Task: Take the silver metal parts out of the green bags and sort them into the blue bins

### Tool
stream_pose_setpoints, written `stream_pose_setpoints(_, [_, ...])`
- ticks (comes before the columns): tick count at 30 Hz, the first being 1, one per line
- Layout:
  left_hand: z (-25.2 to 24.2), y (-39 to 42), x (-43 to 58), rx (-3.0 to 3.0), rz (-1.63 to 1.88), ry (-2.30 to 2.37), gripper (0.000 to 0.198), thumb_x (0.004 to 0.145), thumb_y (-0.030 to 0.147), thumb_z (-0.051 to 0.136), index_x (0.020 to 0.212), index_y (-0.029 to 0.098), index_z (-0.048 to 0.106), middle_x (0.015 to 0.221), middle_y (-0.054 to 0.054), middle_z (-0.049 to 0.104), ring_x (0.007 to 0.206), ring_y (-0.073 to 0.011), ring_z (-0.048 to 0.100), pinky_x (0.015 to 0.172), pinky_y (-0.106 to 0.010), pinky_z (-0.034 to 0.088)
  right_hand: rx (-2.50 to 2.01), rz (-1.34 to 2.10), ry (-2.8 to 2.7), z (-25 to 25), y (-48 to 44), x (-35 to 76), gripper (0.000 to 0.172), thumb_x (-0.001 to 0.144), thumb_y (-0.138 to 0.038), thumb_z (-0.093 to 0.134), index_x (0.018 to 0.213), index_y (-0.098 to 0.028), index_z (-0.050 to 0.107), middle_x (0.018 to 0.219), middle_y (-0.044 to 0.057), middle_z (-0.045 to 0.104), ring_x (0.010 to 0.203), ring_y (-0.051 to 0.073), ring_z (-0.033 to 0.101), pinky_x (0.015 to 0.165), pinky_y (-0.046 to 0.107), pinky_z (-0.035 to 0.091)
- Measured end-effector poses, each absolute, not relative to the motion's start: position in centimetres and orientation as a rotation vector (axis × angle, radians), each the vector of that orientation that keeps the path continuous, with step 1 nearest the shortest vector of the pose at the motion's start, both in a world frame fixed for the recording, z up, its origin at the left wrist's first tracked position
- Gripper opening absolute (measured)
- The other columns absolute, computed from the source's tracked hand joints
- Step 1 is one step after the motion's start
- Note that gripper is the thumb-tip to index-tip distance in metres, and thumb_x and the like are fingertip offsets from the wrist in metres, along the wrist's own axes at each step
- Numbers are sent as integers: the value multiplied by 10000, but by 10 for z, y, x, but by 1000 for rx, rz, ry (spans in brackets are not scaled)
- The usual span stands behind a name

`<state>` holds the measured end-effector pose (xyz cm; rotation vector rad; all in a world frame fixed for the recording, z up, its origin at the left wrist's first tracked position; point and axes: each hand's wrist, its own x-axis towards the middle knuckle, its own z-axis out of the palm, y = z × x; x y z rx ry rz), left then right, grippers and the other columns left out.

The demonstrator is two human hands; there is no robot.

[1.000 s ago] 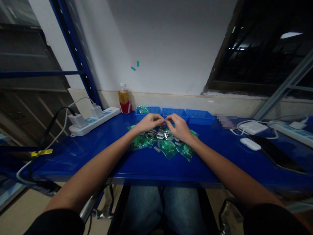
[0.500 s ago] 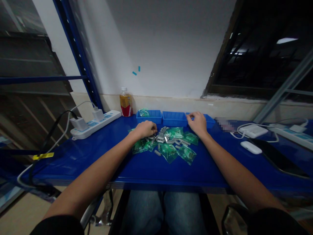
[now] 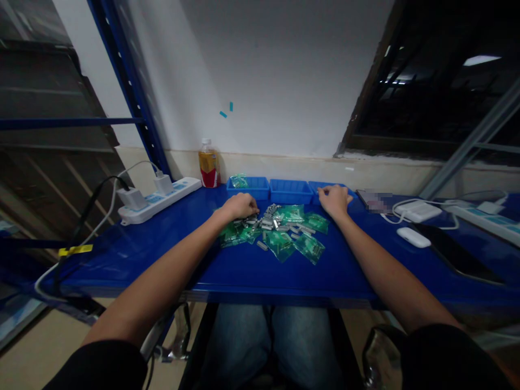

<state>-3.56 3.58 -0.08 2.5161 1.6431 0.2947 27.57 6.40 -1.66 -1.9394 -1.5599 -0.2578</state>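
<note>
A pile of small green bags (image 3: 284, 233) and several short metal parts (image 3: 270, 219) lies on the blue table (image 3: 252, 271). My left hand (image 3: 239, 207) rests at the pile's left edge, fingers curled over the metal parts. My right hand (image 3: 333, 199) reaches over the right blue bin (image 3: 349, 193), fingers bent at its rim; what they hold, if anything, is too small to see. Two more blue bins (image 3: 289, 190) stand behind the pile, and the left bin (image 3: 247, 187) has a green bag in it.
A drink bottle (image 3: 208, 169) stands by the wall. A white power strip (image 3: 156, 199) with plugged chargers lies at the left. White devices (image 3: 413, 237), cables and a dark phone (image 3: 459, 254) lie at the right. Blue shelving rises at the left.
My hands were together over the pile. The right hand moved away to the right bin, while the left settled on the pile's left edge.
</note>
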Motion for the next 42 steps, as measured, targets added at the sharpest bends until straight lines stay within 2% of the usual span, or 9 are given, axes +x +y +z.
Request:
stream_pose_setpoints(4, [-3, 35, -34, 2530, 349, 1704, 307, 798, 448, 537, 807, 194, 708, 853, -82, 705, 787, -215, 641, 627, -260, 432, -1972, -250, -1573, -13, 58, 270, 362, 846, -426, 450, 928, -190, 712, 1023, 145, 607, 1060, 339, 419, 814, 479, 341])
stream_pose_setpoints(14, [0, 41, -31, 2358, 983, 1334, 229, 784, 341, 580, 869, 130, 604, 754, -49, 671, 682, -146, 619, 633, -230, 457, -1962, -256, -1557, -12, 53, 269, 397, 840, -439, 453, 973, -140, 679, 1079, 178, 577, 1072, 353, 430, 824, 482, 366])
stream_pose_setpoints(18, [-1, 41, -28, 2245, 995, 1218, 224, 769, 311, 588, 894, 127, 608, 739, -48, 667, 677, -150, 616, 635, -248, 469, -1605, -335, -1715, -2, 39, 248, 327, 847, -379, 472, 963, -132, 652, 1019, 162, 601, 1019, 314, 479, 845, 437, 376])
stream_pose_setpoints(21, [1, 37, -21, 2083, 994, 1081, 193, 778, 298, 580, 831, 116, 616, 725, -60, 658, 658, -138, 605, 640, -252, 472, -1208, -240, -1964, 4, 21, 212, 248, 840, -338, 510, 958, -149, 619, 904, 102, 625, 891, 244, 537, 832, 368, 401])
stream_pose_setpoints(24, [6, 32, -15, 1945, 1039, 953, 201, 794, 312, 578, 802, 115, 618, 697, -52, 642, 617, -115, 576, 619, -245, 462, -989, -211, -2092, 4, 7, 177, 189, 836, -301, 527, 958, -171, 592, 867, 74, 616, 858, 227, 544, 801, 345, 416])
stream_pose_setpoints(28, [13, 28, -14, 1886, 1090, 903, 232, 824, 338, 564, 790, 115, 620, 692, -48, 643, 601, -100, 560, 602, -232, 450, -927, -212, -2077, 5, 4, 157, 125, 856, -249, 493, 910, -177, 579, 852, 69, 604, 845, 216, 547, 776, 326, 419])
stream_pose_setpoints(32, [19, 27, -19, 1956, 1103, 948, 303, 876, 361, 485, 804, 101, 622, 747, -76, 666, 637, -113, 587, 627, -244, 470, -911, -202, -2035, 9, 10, 155, 149, 882, -254, 457, 870, -176, 583, 833, 67, 603, 828, 204, 549, 770, 313, 409])
stream_pose_setpoints(37, [26, 20, -23, 2247, 1168, 915, 317, 813, 275, 577, 1083, 112, 599, 890, -76, 674, 803, -145, 621, 702, -248, 475, -945, -100, -1982, 6, 13, 157, 229, 895, -277, 429, 764, -177, 589, 764, 58, 613, 761, 195, 556, 712, 302, 393])
stream_pose_setpoints(42, [27, 12, -18, 2462, 1137, 933, 207, 829, 284, 558, 950, 132, 629, 867, -51, 676, 785, -136, 618, 690, -235, 460, -939, 28, -1968, 2, 10, 160, 273, 894, -297, 422, 723, -179, 600, 710, 40, 618, 677, 170, 551, 634, 280, 369])
